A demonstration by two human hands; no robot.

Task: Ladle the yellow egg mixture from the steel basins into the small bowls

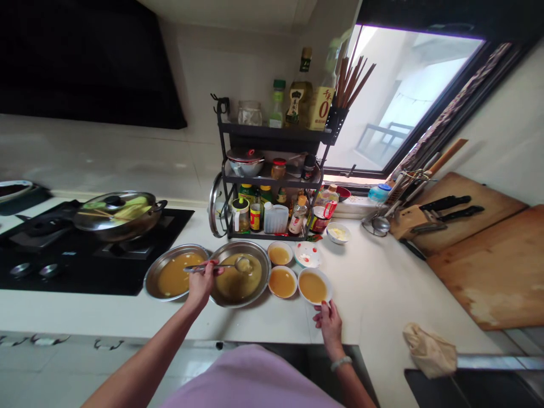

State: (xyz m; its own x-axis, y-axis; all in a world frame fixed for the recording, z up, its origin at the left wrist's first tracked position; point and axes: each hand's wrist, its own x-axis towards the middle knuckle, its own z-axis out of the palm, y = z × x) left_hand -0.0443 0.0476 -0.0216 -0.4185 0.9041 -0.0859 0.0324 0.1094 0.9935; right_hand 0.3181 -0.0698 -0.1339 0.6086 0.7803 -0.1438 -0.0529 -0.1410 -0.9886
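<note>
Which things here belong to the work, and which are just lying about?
Seemingly in use:
ladle, held by the left hand
metal bowl beneath the ladle
white bowl touched by the right hand

Apparently just there:
lidded pan
knife block
cutting board
beige cloth

Room for a hand to pass is offered over the white countertop (372, 294) right of centre, bounded by the knife block (410, 221) and cutting boards (493, 266) at right and a crumpled cloth (429, 348) at lower right. At centre, reach toward the wall is blocked by the black rack (272, 130). The metal basins (265, 266) are overhung by the left hand (206, 281) and ladle (225, 266); the near strip is crossed by the left forearm (157, 345).
</note>
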